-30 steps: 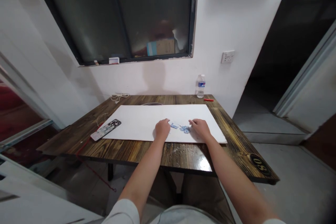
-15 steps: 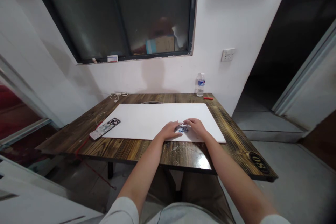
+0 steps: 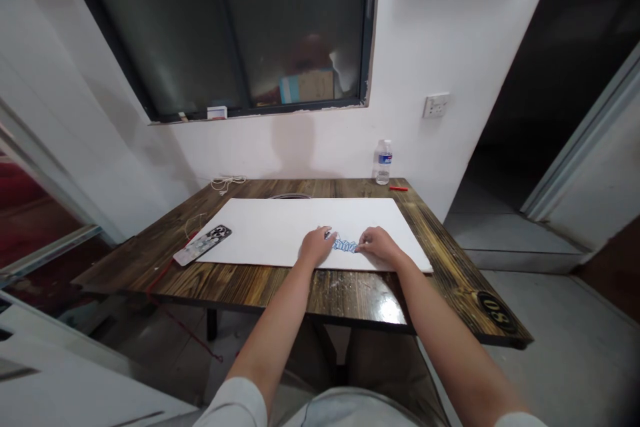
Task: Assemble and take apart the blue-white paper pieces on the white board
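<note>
A small blue-and-white piece [image 3: 345, 245] with a zigzag pattern lies low over the white board [image 3: 270, 233], between my two hands; its exact kind is too small to make out. My left hand [image 3: 316, 247] is curled at its left end, thumb against it, with a small dark spot showing near the fingertips. At the right end, my right hand [image 3: 380, 245] pinches the piece between thumb and fingers. Both hands rest close to the board's front edge.
A patterned phone [image 3: 203, 245] overlaps the board's left edge. Behind the board, a water bottle [image 3: 384, 163] and a red pen [image 3: 399, 189] are at the back right of the wooden table [image 3: 235, 287]; a white cord [image 3: 227, 183] lies back left. A red cord hangs off the left side.
My hands have moved apart, the left one leftward and the right one rightward. More of the blue-and-white piece shows between them, and it looks wider.
</note>
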Tool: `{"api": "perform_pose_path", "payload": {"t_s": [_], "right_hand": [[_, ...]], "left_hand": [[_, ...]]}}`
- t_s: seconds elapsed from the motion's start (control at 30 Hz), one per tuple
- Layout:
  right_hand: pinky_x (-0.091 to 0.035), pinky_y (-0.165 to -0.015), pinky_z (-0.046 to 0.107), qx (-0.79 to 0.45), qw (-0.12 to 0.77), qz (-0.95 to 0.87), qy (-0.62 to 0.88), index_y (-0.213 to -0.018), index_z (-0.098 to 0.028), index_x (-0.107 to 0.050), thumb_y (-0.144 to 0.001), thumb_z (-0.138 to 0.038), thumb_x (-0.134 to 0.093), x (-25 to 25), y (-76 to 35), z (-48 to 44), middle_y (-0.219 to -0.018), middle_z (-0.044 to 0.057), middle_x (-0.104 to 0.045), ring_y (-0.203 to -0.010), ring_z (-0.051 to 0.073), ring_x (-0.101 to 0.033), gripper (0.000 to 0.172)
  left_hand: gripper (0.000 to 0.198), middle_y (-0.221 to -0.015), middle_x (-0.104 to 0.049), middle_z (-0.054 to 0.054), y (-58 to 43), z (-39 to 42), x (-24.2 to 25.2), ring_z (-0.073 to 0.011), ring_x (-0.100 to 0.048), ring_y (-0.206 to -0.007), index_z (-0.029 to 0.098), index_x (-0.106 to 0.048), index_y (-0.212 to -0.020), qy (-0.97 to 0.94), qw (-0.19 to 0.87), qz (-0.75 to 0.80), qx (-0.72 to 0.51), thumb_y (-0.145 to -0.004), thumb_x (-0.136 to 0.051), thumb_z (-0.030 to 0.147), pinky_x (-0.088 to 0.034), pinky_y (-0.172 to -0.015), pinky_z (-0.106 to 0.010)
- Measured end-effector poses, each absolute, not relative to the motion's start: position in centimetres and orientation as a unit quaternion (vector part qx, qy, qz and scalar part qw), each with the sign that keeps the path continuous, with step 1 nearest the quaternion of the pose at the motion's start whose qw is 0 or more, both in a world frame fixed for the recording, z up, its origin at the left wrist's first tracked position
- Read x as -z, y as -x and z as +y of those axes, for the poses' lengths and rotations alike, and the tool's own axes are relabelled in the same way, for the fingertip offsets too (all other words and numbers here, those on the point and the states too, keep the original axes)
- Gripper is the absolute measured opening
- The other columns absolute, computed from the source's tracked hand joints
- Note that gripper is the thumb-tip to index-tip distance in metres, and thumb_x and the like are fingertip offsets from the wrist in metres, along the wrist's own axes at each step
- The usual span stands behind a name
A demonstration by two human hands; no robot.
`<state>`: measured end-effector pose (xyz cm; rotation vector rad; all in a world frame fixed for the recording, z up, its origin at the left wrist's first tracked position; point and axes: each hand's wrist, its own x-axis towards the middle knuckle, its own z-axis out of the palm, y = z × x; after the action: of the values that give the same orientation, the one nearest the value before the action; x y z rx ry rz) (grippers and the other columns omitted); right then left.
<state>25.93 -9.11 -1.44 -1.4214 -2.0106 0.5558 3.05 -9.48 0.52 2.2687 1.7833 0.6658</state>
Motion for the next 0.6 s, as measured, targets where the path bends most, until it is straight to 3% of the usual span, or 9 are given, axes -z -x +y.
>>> {"api": "perform_pose_path", "payload": {"t_s": [0.13,0.27,0.47,0.6], "right_hand": [[-0.039,-0.071,0.027,-0.123,0.256,-0.781,0.556,-0.07,-0.021,-0.072,-0.072,-0.042,-0.074,1.7,-25.3,-9.0,-0.082,0.003,-0.071,-0.085,0.019,-0.058,0.021],[-0.037,-0.069,0.026,-0.102,0.253,-0.781,0.561,-0.068,-0.02,-0.069,-0.073,-0.044,-0.073,1.8,-25.1,-8.9,-0.081,0.003,-0.07,-0.085,0.02,-0.057,0.025],[-0.038,-0.07,0.028,-0.134,0.295,-0.78,0.535,-0.069,-0.021,-0.068,-0.067,-0.039,-0.078,2.4,-25.5,-8.3,-0.081,0.003,-0.07,-0.082,0.02,-0.058,0.021],[-0.042,-0.08,0.032,-0.141,0.353,-0.766,0.519,-0.09,-0.022,-0.071,-0.071,-0.032,-0.075,2.7,-25.5,-8.2,-0.096,0.004,-0.071,-0.09,0.022,-0.058,0.021]], "left_hand": [[0.06,-0.145,-0.048,-0.01,-3.4,-9.6,-0.6,-0.0286,-0.037,-0.139,0.024,-0.053,-0.136,-0.881,0.145,0.427,-0.14,-0.084,-0.06,0.053,-0.026,-0.114,-0.045],[0.074,-0.14,-0.055,-0.009,-3.5,-9.8,-0.7,-0.0276,-0.05,-0.128,0.024,-0.052,-0.136,-0.908,0.168,0.351,-0.155,-0.072,-0.073,0.054,-0.034,-0.109,-0.039],[0.043,-0.133,-0.06,-0.008,-3.9,-9.8,-0.3,-0.025,-0.05,-0.127,0.022,-0.064,-0.121,-0.871,0.088,0.445,-0.192,-0.082,-0.065,0.04,-0.036,-0.108,-0.038],[0.036,-0.131,-0.061,-0.006,-3.4,-9.5,-0.2,-0.0216,-0.052,-0.123,0.02,-0.063,-0.121,-0.812,0.061,0.526,-0.246,-0.087,-0.053,0.02,-0.038,-0.106,-0.036]]}}
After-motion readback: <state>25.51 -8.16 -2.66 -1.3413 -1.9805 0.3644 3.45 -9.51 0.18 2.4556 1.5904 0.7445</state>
